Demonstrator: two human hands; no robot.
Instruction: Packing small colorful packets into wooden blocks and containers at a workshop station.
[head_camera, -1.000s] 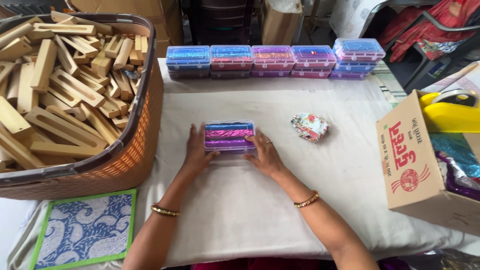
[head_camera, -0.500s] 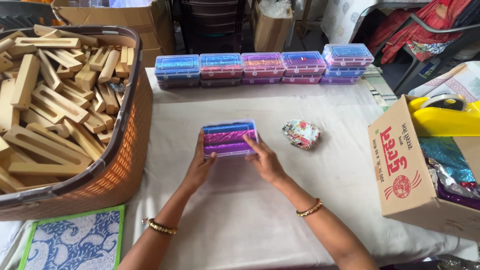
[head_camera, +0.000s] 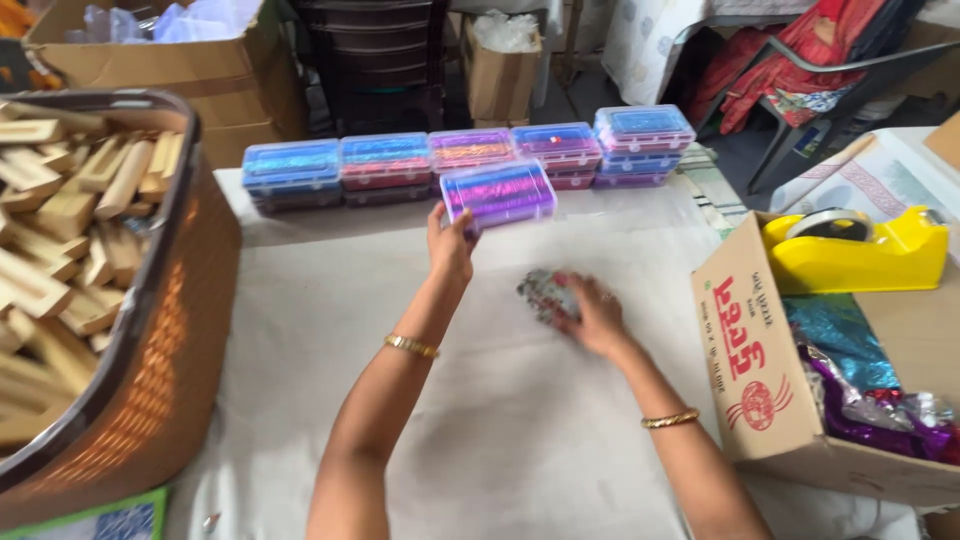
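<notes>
My left hand (head_camera: 449, 243) holds a clear plastic box (head_camera: 498, 193) of blue, pink and purple foil strips, lifted above the cloth-covered table (head_camera: 330, 300) close to the row of similar boxes (head_camera: 385, 165) at the far edge. My right hand (head_camera: 596, 318) rests on a small crumpled floral cloth (head_camera: 545, 292) in the middle of the table; the cloth is blurred and partly hidden by the fingers.
A brown basket (head_camera: 150, 380) full of wooden blocks (head_camera: 60, 220) stands at the left. A cardboard box (head_camera: 760, 370) at the right holds shiny foil and a yellow tape dispenser (head_camera: 860, 255). More cartons and a chair stand behind the table.
My left hand lifted the foil box off the table and carried it toward the far row. My right hand let go of it and moved onto the floral cloth. The view shifted right.
</notes>
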